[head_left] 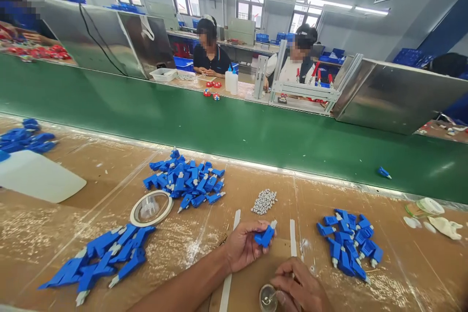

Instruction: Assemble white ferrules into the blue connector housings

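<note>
My left hand (pixel 247 248) is closed around a blue plastic part (pixel 265 237) with a pale tip pointing up and away. My right hand (pixel 302 285) is curled with its fingers pinched at the rim of a small round clear cup (pixel 268 298) near the bottom edge. What those fingers hold, if anything, is too small to make out. Just beyond my left hand lies a pile of small grey-white pieces (pixel 264 202). Two white tape strips (pixel 293 238) run along the table on either side of the hands.
Blue parts lie in piles at the far left (pixel 25 139), left back (pixel 188 178), left front (pixel 104 256) and right (pixel 349 241). A tape roll (pixel 151 208) and white bottle (pixel 40 175) are left. Beyond runs a green conveyor belt (pixel 219 126); people sit across it.
</note>
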Available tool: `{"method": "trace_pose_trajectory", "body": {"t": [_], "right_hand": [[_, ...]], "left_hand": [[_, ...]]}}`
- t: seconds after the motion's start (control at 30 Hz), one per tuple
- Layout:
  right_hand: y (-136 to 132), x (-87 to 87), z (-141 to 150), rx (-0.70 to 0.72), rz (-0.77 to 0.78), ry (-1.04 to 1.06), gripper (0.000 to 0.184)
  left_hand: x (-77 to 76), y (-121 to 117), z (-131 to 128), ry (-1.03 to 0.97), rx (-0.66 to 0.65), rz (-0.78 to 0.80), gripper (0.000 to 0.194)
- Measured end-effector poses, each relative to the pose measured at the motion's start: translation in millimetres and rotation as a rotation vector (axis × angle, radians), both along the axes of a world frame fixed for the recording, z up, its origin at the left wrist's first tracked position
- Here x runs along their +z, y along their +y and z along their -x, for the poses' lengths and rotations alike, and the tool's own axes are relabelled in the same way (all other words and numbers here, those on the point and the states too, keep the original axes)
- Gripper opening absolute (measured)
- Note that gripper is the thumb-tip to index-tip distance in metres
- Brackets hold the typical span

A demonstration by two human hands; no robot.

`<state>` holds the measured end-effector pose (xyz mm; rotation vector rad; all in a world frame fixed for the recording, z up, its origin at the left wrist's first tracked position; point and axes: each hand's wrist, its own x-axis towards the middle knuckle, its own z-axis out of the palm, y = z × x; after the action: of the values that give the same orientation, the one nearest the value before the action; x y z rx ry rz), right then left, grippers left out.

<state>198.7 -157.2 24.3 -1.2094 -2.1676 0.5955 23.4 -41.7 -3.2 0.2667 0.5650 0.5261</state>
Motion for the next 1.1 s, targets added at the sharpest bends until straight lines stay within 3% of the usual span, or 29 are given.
{"method": "trace_pose_trajectory", "body": {"t": [0.1,0.23,0.37,0.47,0.83,1.0,1.1], "right_hand": [[14.3,12.2,-7.3,-0.146,0.027,-0.027,0.023],[66.1,4.3,-21.7,-0.397,0.055,-0.141,0.026],[122.8,-12.2,-22.8,-0.392,0.044,-0.222,0.018],[142.7,-18.4,-17.2,-0.361,0.054,-0.283,0.016],[159.4,-15.1,-9.0,-0.4,0.226,-0.456,0.016],[140.4,-3.6,-22.7,-0.415,0.295,-0.288,0.017],[118.8,5.5,-34.3,-0.364,0.37,-0.101,0.027]], "left_hand": [[-0.8,-0.5,-0.8,-0.019,0.035,0.005,0.01],[-4.6,-2.7,-7.1,-0.008,0.038,-0.061,0.011],[-7.8,-3.6,-13.2,0.027,-0.022,-0.17,0.015],[-9.2,-3.2,-15.0,0.02,-0.017,-0.19,0.017],[-8.7,-0.5,-14.9,0.014,0.004,-0.187,0.018],[-12.3,-0.7,-14.9,-0.066,0.014,-0.168,0.023],[-13.9,-1.5,-15.1,-0.108,0.04,-0.15,0.023]]}}
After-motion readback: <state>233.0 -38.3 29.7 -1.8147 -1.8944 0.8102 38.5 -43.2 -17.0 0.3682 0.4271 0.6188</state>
